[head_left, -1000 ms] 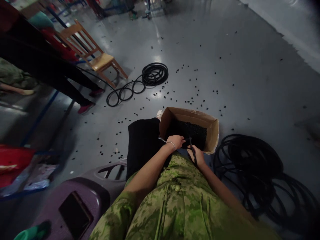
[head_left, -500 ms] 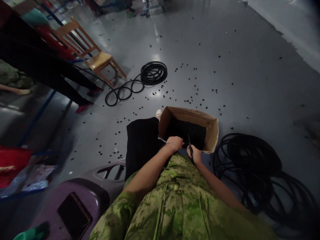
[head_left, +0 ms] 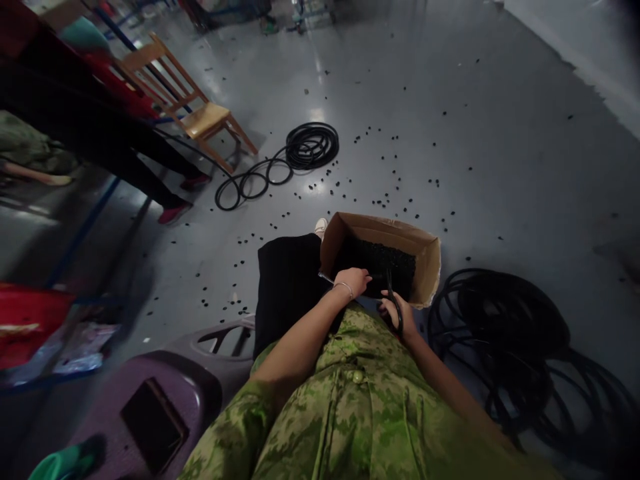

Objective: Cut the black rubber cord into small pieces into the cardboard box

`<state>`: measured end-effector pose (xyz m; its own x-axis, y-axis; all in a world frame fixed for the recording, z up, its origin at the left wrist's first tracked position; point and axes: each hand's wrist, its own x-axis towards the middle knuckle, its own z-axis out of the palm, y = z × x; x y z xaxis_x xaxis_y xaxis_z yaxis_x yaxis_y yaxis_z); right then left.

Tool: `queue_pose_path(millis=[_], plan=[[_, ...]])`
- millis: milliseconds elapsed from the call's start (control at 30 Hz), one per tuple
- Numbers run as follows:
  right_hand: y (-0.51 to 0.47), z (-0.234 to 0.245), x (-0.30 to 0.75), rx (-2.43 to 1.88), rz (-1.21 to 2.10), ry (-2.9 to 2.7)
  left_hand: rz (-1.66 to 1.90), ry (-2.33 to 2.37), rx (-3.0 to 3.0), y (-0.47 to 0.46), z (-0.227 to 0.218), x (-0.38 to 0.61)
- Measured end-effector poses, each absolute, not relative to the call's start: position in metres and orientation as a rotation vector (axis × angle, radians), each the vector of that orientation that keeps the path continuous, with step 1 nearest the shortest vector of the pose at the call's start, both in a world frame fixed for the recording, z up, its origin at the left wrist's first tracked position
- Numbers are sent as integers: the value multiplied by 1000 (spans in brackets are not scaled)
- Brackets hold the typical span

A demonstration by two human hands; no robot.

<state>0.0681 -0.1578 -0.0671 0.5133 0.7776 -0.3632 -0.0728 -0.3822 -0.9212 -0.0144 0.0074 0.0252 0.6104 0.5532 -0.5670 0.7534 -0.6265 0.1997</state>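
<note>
Over the near side of an open cardboard box, my left hand is closed, with a thin black strip showing at its fingertips. The strip is hard to make out against the dark box contents. A thin pale strip shows on the other side of this hand. My right hand grips black-handled scissors just to the right, near the strip's end. The scissor blades look spread apart. Many small black pieces fill the bottom of the box.
Black hose coils lie right of the box, and another coil lies ahead. Small black bits dot the floor. A wooden chair and a person's legs are at left. A phone rests on a purple stool.
The scissors have opened and tilted, and my right hand has shifted slightly right with its fingers more spread. My left hand stays nearly in place. The whole view has moved a little.
</note>
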Motion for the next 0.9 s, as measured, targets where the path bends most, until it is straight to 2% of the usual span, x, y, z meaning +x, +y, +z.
queue_pose_path(millis=[333,900], plan=[[-155,-60,69,-1845,981,-780,-497,1086,2324,13,20,-18],[-153,-54,69,-1881,956,-880,-502,1089,2346,11,20,-19]])
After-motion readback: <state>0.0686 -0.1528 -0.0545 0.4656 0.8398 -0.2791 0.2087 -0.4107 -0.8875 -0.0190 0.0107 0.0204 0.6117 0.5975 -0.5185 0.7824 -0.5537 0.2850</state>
